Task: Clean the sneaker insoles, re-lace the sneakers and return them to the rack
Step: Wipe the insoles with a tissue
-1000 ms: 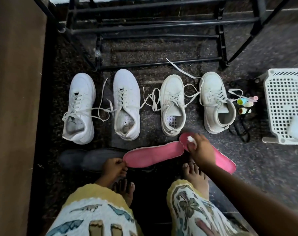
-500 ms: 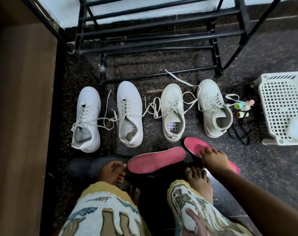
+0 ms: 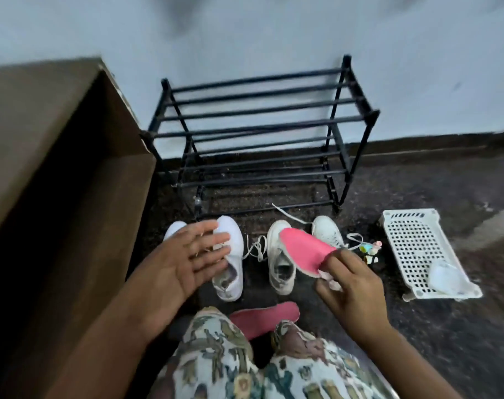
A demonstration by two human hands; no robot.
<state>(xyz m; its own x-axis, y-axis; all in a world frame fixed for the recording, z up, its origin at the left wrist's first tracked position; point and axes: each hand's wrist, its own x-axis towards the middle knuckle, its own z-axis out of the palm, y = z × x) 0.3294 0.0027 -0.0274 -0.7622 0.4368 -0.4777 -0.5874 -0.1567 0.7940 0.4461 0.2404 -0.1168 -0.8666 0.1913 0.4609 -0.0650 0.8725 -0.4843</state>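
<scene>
My right hand (image 3: 351, 292) holds a pink insole (image 3: 302, 251) lifted off the floor, together with a small pale wipe (image 3: 328, 279) pinched at its heel end. A second pink insole (image 3: 266, 315) lies on the floor by my knees. My left hand (image 3: 184, 263) is raised with fingers spread and holds nothing, in front of the two left white sneakers (image 3: 230, 254). Two more white sneakers (image 3: 279, 269) with loose laces stand to the right, one partly hidden behind the lifted insole. The black rack (image 3: 259, 133) stands against the wall.
A brown cabinet (image 3: 58, 168) fills the left side. A white perforated basket (image 3: 420, 249) with a pale object in it sits on the dark floor at right. Small coloured bottles (image 3: 370, 250) lie between basket and sneakers.
My right hand has lifted one pink insole off the floor. My left hand has left the other insole and risen, open. The view has tilted up, showing the whole rack and wall.
</scene>
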